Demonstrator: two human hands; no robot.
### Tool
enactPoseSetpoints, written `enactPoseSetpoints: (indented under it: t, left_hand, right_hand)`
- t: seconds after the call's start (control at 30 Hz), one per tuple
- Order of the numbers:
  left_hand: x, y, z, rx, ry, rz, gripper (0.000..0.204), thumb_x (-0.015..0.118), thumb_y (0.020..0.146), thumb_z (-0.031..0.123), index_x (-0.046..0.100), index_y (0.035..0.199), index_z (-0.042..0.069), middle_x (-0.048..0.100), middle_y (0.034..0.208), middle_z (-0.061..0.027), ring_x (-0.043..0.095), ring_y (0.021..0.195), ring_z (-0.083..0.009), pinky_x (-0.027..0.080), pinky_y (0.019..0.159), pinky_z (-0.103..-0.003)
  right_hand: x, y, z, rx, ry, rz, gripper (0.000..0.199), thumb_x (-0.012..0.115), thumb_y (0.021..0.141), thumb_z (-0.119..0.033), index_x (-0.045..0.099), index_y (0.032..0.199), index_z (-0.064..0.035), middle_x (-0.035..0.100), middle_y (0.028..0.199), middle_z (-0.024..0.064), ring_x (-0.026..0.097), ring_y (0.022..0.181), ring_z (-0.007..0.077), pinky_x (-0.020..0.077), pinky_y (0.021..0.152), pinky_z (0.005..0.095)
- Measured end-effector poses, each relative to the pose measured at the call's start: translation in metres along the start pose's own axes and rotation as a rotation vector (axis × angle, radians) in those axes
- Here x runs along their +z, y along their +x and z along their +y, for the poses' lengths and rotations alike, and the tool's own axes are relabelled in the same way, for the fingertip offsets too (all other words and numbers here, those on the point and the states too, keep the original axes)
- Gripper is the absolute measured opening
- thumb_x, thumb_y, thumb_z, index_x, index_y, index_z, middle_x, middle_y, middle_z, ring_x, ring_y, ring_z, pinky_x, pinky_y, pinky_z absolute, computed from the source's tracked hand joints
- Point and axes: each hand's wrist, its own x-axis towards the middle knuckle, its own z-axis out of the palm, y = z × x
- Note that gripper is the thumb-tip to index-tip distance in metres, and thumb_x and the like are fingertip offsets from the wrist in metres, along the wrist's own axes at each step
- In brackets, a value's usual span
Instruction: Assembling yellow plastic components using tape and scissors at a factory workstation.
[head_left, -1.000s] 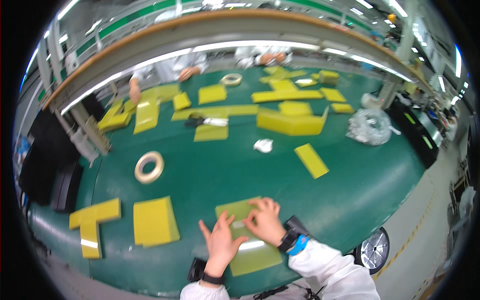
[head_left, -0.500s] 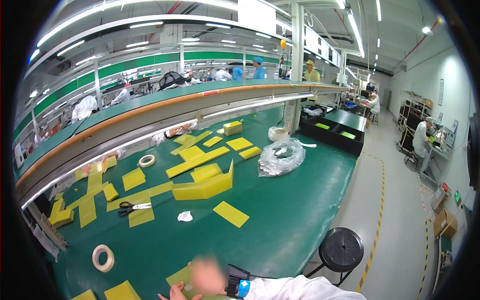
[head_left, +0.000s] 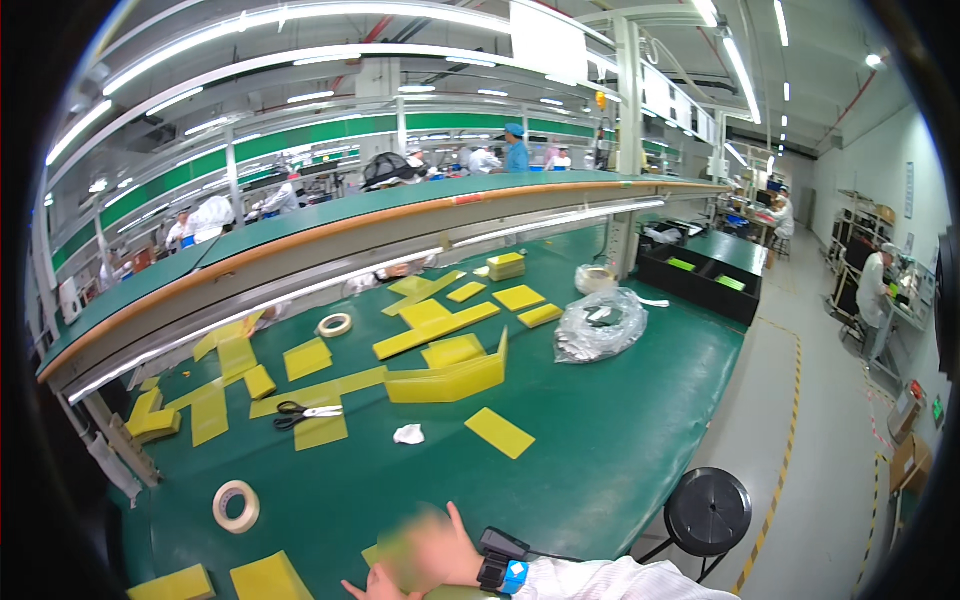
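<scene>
Both hands are low in the picture, over a yellow sheet [head_left: 370,554] of which only a small edge shows. My right hand [head_left: 452,556] lies across it, with a dark strap and a blue tag at the wrist. One of its digits points up and away; a blur hides the other fingers. Beside it on the left, at the lower edge, my left hand [head_left: 382,586] shows only in part, two digits spread apart. More yellow sheets [head_left: 268,578] lie to the left of the hands. A roll of masking tape [head_left: 222,508] rests beyond them.
On the green table [head_left: 580,470] are black-and-white scissors [head_left: 308,413], a crumpled white scrap [head_left: 408,434], a folded yellow piece [head_left: 445,384], and a clear plastic bag [head_left: 600,328]. A black divided bin [head_left: 697,283] sits at the far right corner. A black stool [head_left: 708,512] stands right of the table.
The whole view has shifted, so the table's things sit farther right. My right hand now has a digit stretched out, and less of the yellow sheet under the hands shows.
</scene>
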Motion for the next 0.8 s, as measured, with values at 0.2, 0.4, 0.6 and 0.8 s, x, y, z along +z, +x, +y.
enactPoseSetpoints:
  t: [0.2, 0.4, 0.6, 0.8]
  left_hand:
    - [0.004, -0.006, -0.005, 0.028, -0.006, 0.059, 0.063, 0.076, 0.069, 0.034, 0.047, 0.119, 0.011, 0.057, 0.122, -0.0068, 0.049, 0.120, -0.0258, 0.009, 0.106, -0.066]
    - [0.008, 0.000, -0.010, 0.099, -0.025, 0.067, 0.077, 0.082, 0.061, 0.039, 0.043, 0.118, 0.006, 0.062, 0.115, -0.0035, 0.054, 0.115, -0.0224, 0.003, 0.106, -0.067]
    - [0.006, 0.003, -0.011, 0.114, -0.052, 0.095, 0.070, 0.081, 0.063, 0.038, 0.046, 0.114, 0.006, 0.063, 0.114, -0.0031, 0.054, 0.114, -0.0216, 0.006, 0.104, -0.068]
    - [0.006, 0.002, -0.008, 0.099, -0.081, 0.092, 0.072, 0.082, 0.063, 0.038, 0.045, 0.116, 0.006, 0.064, 0.112, -0.0016, 0.054, 0.114, -0.0218, 0.007, 0.105, -0.067]
  right_hand:
    - [-0.007, 0.000, 0.012, 0.072, -0.041, -0.044, 0.049, 0.061, 0.076, -0.054, 0.067, 0.091, -0.0074, 0.048, 0.129, 0.0065, 0.037, 0.123, 0.0356, 0.0183, 0.098, 0.0686]
    - [-0.001, 0.005, 0.023, 0.192, 0.089, -0.086, 0.053, 0.069, 0.071, -0.050, 0.060, 0.102, -0.0085, 0.043, 0.131, 0.0093, 0.032, 0.128, 0.0343, 0.0186, 0.097, 0.0700]
    - [0.007, 0.022, 0.007, 0.163, 0.239, -0.073, 0.047, 0.078, 0.064, -0.036, 0.054, 0.097, -0.0135, 0.040, 0.133, 0.0092, 0.027, 0.131, 0.0374, 0.0156, 0.098, 0.0715]
    - [0.019, 0.027, -0.008, 0.101, 0.250, -0.099, 0.041, 0.077, 0.065, -0.032, 0.055, 0.095, -0.0146, 0.041, 0.133, 0.0076, 0.028, 0.130, 0.0383, 0.0155, 0.097, 0.0727]
